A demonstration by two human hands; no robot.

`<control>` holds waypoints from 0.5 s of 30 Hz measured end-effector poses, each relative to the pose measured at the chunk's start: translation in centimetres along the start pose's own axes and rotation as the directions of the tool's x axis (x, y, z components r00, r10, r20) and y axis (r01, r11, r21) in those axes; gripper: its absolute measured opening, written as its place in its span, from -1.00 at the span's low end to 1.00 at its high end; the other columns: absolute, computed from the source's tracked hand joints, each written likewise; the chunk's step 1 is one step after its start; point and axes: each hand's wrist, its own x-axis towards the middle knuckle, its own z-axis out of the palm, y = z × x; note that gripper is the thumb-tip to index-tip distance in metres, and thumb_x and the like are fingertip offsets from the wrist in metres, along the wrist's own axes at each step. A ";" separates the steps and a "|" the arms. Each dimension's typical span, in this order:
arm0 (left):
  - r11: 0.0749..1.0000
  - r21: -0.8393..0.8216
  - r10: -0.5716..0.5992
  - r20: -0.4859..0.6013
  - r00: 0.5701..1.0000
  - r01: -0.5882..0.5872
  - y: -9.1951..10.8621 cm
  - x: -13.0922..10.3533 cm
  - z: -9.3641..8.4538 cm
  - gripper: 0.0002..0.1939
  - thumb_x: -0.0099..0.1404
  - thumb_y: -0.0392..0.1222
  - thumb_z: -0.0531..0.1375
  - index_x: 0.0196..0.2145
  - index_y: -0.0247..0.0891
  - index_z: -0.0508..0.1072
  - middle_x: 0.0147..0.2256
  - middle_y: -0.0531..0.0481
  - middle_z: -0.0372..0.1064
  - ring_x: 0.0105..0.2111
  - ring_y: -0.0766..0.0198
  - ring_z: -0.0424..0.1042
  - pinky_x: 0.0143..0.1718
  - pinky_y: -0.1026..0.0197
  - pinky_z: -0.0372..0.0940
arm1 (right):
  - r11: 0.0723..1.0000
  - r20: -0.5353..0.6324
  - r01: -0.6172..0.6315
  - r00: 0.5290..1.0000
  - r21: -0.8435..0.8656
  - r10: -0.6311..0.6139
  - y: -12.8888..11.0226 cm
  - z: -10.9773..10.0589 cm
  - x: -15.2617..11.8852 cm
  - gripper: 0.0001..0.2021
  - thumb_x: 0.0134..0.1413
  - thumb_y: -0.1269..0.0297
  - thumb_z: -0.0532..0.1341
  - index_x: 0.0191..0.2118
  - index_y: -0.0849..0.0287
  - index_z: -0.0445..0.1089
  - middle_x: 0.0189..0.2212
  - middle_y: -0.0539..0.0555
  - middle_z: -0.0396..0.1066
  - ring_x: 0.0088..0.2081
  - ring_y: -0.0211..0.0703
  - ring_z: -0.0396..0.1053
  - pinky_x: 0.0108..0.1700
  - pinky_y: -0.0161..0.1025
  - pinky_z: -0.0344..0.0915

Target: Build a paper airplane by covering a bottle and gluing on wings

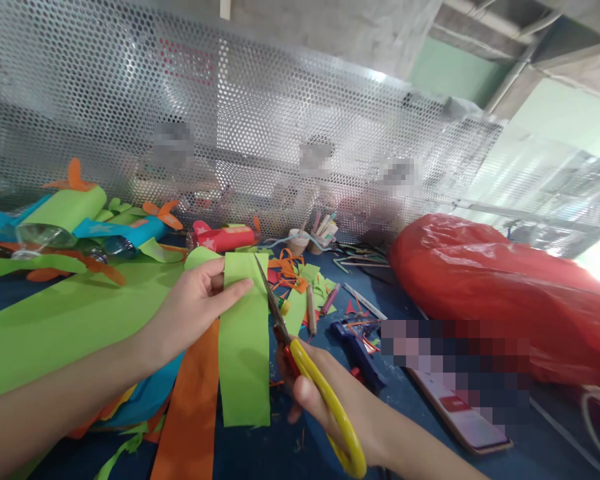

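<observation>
My left hand [200,303] pinches a green paper strip [245,360] near its top, thumb on the front face. The strip hangs upright above the blue table. My right hand [325,393] holds scissors [325,393] with yellow handles, pointing up and slightly left. Their blades lie along the strip's upper right edge and look nearly closed. An orange paper strip [193,407] and a wide green sheet [85,320] lie to the left, partly under my left forearm.
Paper-wrapped bottle models [65,213] line the back left. Paper scraps [285,270], a marker [330,300] and a blue tool [357,350] lie centre right. A large red plastic bag [495,293] and a phone [463,413] sit at the right. Behind stands a perforated metal screen [260,127].
</observation>
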 end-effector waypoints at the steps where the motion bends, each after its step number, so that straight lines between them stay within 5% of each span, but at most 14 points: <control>1: 1.000 0.016 0.008 0.002 1.000 -0.008 0.0 0.0 0.0 -0.83 0.22 -0.14 0.29 -0.23 -0.19 0.47 -0.31 0.09 0.58 -0.33 0.27 0.55 -0.32 0.35 0.44 | 1.000 0.002 -0.015 1.000 0.013 0.015 0.0 0.1 0.0 -0.43 0.08 -0.35 -0.12 -0.39 0.15 0.08 -0.51 -0.06 0.10 -0.56 -0.33 0.12 -0.57 -0.36 0.14; 15: 0.998 0.057 0.000 -0.020 1.000 0.001 -0.1 -0.6 0.5 -0.65 0.15 -0.11 0.33 -0.13 -0.21 0.37 -0.15 -0.03 0.53 -0.13 0.14 0.50 -0.19 0.23 0.41 | 0.997 -0.020 0.045 0.999 -0.067 -0.047 0.6 0.1 0.3 -0.37 0.03 -0.42 -0.20 -0.46 0.15 0.05 -0.56 -0.10 -0.01 -0.55 -0.35 -0.05 -0.57 -0.37 0.02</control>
